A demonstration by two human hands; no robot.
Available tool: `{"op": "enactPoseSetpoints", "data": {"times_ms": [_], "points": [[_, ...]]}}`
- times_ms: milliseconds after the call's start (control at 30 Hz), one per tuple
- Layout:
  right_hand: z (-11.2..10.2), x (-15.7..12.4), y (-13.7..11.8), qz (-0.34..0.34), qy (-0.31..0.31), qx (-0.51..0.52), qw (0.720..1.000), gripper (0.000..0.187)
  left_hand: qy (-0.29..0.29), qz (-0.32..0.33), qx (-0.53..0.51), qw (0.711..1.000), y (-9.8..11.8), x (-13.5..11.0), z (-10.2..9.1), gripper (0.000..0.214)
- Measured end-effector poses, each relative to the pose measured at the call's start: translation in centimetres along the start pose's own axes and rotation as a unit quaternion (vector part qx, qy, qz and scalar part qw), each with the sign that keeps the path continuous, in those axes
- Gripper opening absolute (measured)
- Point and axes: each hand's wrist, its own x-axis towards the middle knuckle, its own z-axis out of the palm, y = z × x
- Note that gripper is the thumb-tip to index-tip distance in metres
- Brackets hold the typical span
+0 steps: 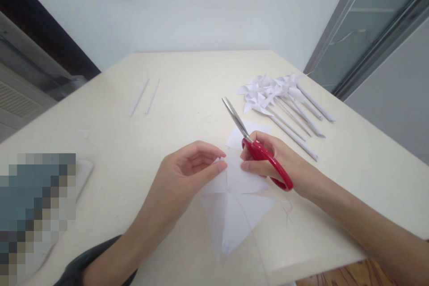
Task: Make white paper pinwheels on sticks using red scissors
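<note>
Because both hands work one piece, they head the entry. Left hand: thumb and fingertips drawn close in a pinch at the paper's near-left flap edge. Right hand: red-handled scissors hooked on the fingers, blades almost together and aimed forward, thumb and fingers also pinching paper.

Slit white paper: between and below the fingertips, its flaps parted by cuts running towards the middle. White thread: from the paper's middle towards the near edge, right of the left wrist.

Handling, as judged: pinch lightly, keep the cuts from tearing through the middle, keep the blades shut and clear of thread and flap.

White paper corner: just beyond the right fingertips; whether it is a separate sheet, cannot tell. Thread scraps: just below the right hand. Paper pinwheels on rolled sticks: heaped beyond the right hand. Two loose paper rolls: well beyond the left hand. Pixelated object: left of the left forearm.

Surface: pale table, under everything. Room: white wall ahead of both hands; glass panel, far right.
</note>
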Motion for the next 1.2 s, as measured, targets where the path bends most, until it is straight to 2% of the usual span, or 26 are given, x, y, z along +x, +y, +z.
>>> {"op": "enactPoseSetpoints", "data": {"times_ms": [267, 467, 633, 767, 867, 967, 1067, 1200], "points": [[0.3, 0.1, 0.0, 0.007, -0.008, 0.027, 1.000, 0.023, -0.003, 0.023, -0.006, 1.000, 0.1, -0.1, 0.3, 0.007], [0.1, 0.2, 0.1, 0.009, -0.011, 0.046, 0.999, 0.024, -0.027, 0.019, 0.017, 0.999, 0.4, -0.1, 0.2, 0.006], [0.1, 0.1, 0.2, 0.004, -0.009, 0.050, 0.999, 0.023, -0.065, -0.037, 0.017, 0.997, 0.7, 0.2, 0.1, 0.012], [0.2, 0.1, 0.2, -0.009, -0.012, 0.045, 0.999, 0.023, -0.069, -0.084, 0.047, 0.993, 0.5, 0.5, 0.2, 0.027], [0.1, 0.2, 0.2, -0.024, -0.015, 0.039, 0.999, 0.024, -0.090, -0.103, 0.032, 0.990, 0.3, 0.6, 0.4, 0.025], [-0.3, 0.2, 0.0, -0.022, 0.004, 0.019, 1.000, 0.025, -0.052, -0.075, 0.008, 0.996, 0.1, 0.4, 0.2, 0.017], [-0.7, 0.3, -0.3, -0.030, 0.036, -0.004, 0.999, 0.024, -0.006, -0.053, -0.012, 0.998, 0.0, 0.3, -0.2, 0.018], [-0.9, 0.5, -0.2, -0.072, 0.058, -0.003, 0.996, 0.024, 0.006, -0.073, 0.023, 0.997, -0.2, 0.4, -0.3, 0.027]]}}
